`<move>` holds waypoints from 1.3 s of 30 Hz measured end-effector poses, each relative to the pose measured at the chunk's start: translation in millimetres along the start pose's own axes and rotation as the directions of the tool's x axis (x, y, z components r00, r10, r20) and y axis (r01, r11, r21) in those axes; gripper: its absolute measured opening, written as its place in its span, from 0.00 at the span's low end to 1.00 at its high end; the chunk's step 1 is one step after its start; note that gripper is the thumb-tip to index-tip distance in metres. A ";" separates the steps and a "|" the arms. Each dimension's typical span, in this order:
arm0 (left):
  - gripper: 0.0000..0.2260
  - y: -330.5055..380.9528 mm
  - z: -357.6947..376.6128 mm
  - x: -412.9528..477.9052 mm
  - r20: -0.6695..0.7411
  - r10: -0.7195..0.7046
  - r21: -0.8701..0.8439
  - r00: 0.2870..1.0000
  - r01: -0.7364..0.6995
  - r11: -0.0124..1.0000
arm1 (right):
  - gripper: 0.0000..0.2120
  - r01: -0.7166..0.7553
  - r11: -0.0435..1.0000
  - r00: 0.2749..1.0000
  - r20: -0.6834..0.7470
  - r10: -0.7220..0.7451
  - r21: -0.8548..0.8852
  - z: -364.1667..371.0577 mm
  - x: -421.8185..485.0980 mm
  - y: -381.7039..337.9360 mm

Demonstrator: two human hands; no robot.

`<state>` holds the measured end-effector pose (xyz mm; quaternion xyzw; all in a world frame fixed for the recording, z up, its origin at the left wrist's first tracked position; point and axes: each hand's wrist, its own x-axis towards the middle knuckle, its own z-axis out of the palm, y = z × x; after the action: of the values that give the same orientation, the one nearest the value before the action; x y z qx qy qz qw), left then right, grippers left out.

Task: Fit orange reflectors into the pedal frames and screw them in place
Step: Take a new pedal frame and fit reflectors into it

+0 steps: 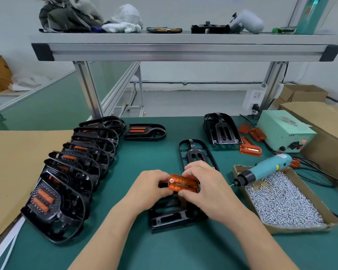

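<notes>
Pinching an orange reflector (183, 185) from both ends, the left hand (150, 189) and right hand (205, 184) sit close together just above a black pedal frame (170, 217) lying flat on the green tabletop (164, 156). Their curled fingers hide the frame's far half, so it cannot be told whether the reflector is seated in its slot or only held over it. A second, bare frame (195, 152) behind is partly covered by the right hand. On the left a row of frames (72, 172) overlaps, each hiding most of the one behind; only slivers of orange show, apart from two bars in the nearest. To the right an electric screwdriver (265, 169) rests across the far corner of a cardboard tray (293, 229) of screws (281, 203), its bit tiny and hard to make out. Loose reflectors (250, 148) lie beyond it, beside a pale green box (285, 133).
</notes>
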<state>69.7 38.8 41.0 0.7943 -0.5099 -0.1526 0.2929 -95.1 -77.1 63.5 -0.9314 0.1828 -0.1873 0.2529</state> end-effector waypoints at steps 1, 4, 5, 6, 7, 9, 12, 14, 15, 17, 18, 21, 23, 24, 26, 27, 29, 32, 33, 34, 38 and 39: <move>0.05 -0.3 3.7 0.3 -0.002 0.013 -0.095 1.000 -0.013 0.995 | 0.16 0.002 1.000 1.000 0.006 -0.002 -0.002 -0.3 -0.6 -0.1; 0.13 -5.4 8.3 -3.6 -0.021 -0.058 -0.406 0.998 0.045 0.913 | 0.16 0.008 1.000 0.999 0.038 -0.007 -0.028 -0.6 -0.6 -0.7; 0.16 -8.7 7.9 -6.2 -0.039 -0.105 -0.465 0.994 0.075 0.882 | 0.16 0.016 0.999 0.998 0.056 -0.013 -0.043 -0.1 0.1 -0.8; 0.17 -12.7 6.9 -9.1 -0.052 -0.145 -0.500 0.988 0.100 0.860 | 0.16 0.028 0.998 0.997 0.077 -0.023 -0.059 1.0 0.7 -1.0; 0.17 -17.3 5.5 -12.1 -0.064 -0.173 -0.523 0.983 0.115 0.845 | 0.17 0.043 0.996 0.995 0.097 -0.036 -0.073 2.8 1.4 -1.4; 0.15 -25.8 1.8 -18.6 -0.085 -0.202 -0.553 0.976 0.123 0.824 | 0.18 0.069 0.995 0.990 0.128 -0.059 -0.076 7.8 2.7 -3.6; 0.10 -34.2 -1.9 -26.8 -0.099 -0.211 -0.595 0.972 0.113 0.796 | 0.18 0.091 0.993 0.980 0.181 -0.078 -0.068 15.0 6.3 -10.2; 0.10 -37.1 -1.4 -30.0 -0.101 -0.201 -0.607 0.974 0.100 0.788 | 0.18 0.092 0.992 0.973 0.218 -0.072 -0.084 18.1 9.9 -13.9; 0.09 -37.8 -0.4 -30.6 -0.099 -0.192 -0.606 0.976 0.093 0.790 | 0.19 0.083 0.993 0.970 0.236 -0.061 -0.084 18.8 11.5 -15.1; 0.09 -38.1 0.8 -31.6 -0.087 -0.172 -0.608 0.981 0.085 0.790 | 0.19 0.066 0.995 0.963 0.266 -0.043 -0.079 20.0 14.5 -16.3; 0.10 -38.3 1.0 -31.9 -0.080 -0.165 -0.610 0.983 0.082 0.788 | 0.19 0.059 0.995 0.959 0.280 -0.034 -0.080 20.3 15.7 -16.6; 0.10 -39.5 0.2 -32.9 -0.058 -0.145 -0.624 0.988 0.078 0.777 | 0.19 0.038 0.997 0.951 0.310 -0.013 -0.074 19.8 18.7 -16.4; 0.09 -40.5 -0.5 -33.5 -0.034 -0.129 -0.631 0.991 0.079 0.772 | 0.19 0.035 0.997 0.946 0.323 -0.010 -0.074 19.2 19.6 -15.7; 0.07 -40.6 -0.9 -33.8 -0.022 -0.124 -0.625 0.992 0.083 0.776 | 0.19 0.040 0.996 0.944 0.329 -0.013 -0.076 19.2 19.7 -15.5; 0.02 -39.8 -1.4 -33.8 -0.008 -0.118 -0.589 0.993 0.090 0.803 | 0.18 0.046 0.996 0.942 0.336 -0.020 -0.071 19.6 19.9 -14.7; 0.01 -39.2 -1.7 -33.9 -0.006 -0.113 -0.559 0.994 0.091 0.825 | 0.18 0.046 0.996 0.941 0.338 -0.020 -0.071 19.8 20.2 -14.4; 0.01 -37.8 -1.6 -33.5 0.009 -0.099 -0.495 0.995 0.091 0.864 | 0.18 0.041 0.996 0.937 0.348 -0.010 -0.083 19.6 21.6 -13.8; 0.08 -38.3 0.6 -32.2 0.043 -0.058 -0.415 0.997 0.071 0.907 | 0.18 0.025 0.995 0.922 0.387 0.016 -0.101 19.0 23.0 -10.8; 0.09 -37.9 0.9 -31.8 0.049 -0.049 -0.391 0.998 0.065 0.918 | 0.18 0.014 0.996 0.919 0.394 0.022 -0.088 18.9 22.5 -9.4; 0.10 -37.5 0.5 -31.5 0.052 -0.045 -0.373 0.998 0.061 0.926 | 0.18 -0.002 0.998 0.920 0.390 0.025 -0.060 18.6 21.6 -8.2; 0.10 -34.8 0.0 -32.5 0.035 -0.045 -0.360 0.998 0.054 0.931 | 0.07 0.004 1.000 0.971 0.237 -0.010 0.027 13.9 17.3 -5.9; 0.10 -32.4 0.9 -33.0 0.013 -0.042 -0.367 0.999 0.044 0.929 | 0.04 0.015 0.999 0.984 0.177 -0.020 0.032 10.3 16.2 -5.6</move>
<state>78.2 78.2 18.3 0.7362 -0.4557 -0.2533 0.4315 -75.2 -75.5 62.4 -0.9419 0.1485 -0.1087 0.2809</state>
